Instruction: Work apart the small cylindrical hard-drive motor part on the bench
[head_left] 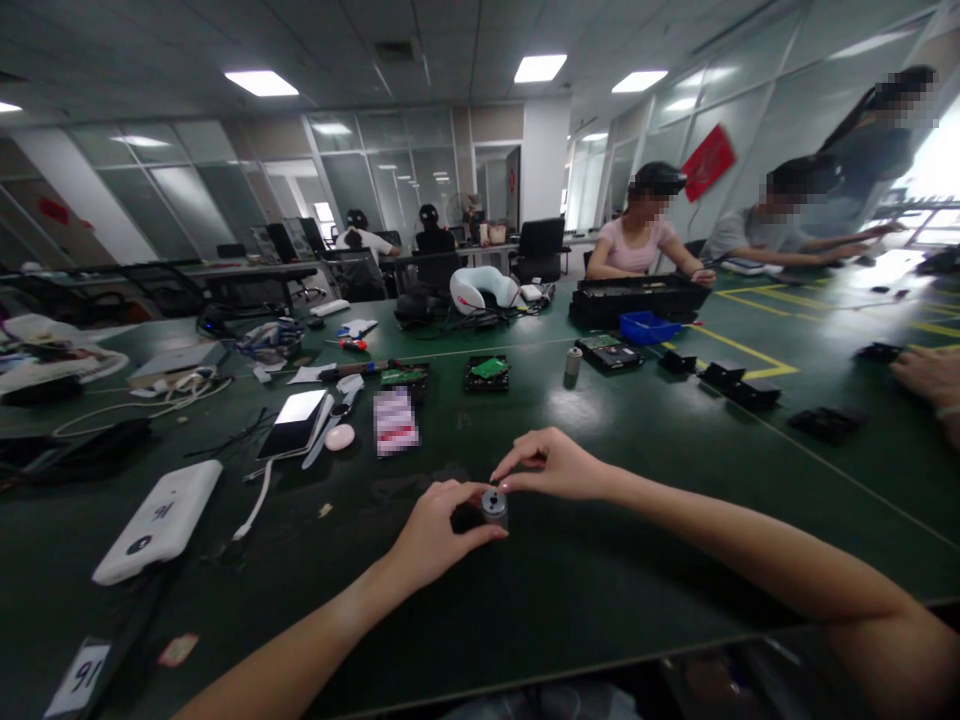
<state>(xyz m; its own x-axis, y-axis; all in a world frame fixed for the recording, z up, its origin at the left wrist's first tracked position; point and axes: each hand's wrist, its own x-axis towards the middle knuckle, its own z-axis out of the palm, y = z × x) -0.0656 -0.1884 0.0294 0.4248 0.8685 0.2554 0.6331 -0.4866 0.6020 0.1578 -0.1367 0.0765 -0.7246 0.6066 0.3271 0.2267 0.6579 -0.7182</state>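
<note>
A small cylindrical motor with a silver end face and dark holes stands upright on the green table in front of me. My left hand grips its side, fingers behind and thumb in front. Above its top edge, the thumb and index finger of my right hand are pinched together. Whatever may be between those fingertips is too small to make out. A second, similar cylinder stands farther back, beside a black hard drive.
Green circuit boards lie on black parts ahead. A pixelated packet, phone, white power bank and cables are at left. A blue tray and black parts sit right. Another person's hand rests at the right edge.
</note>
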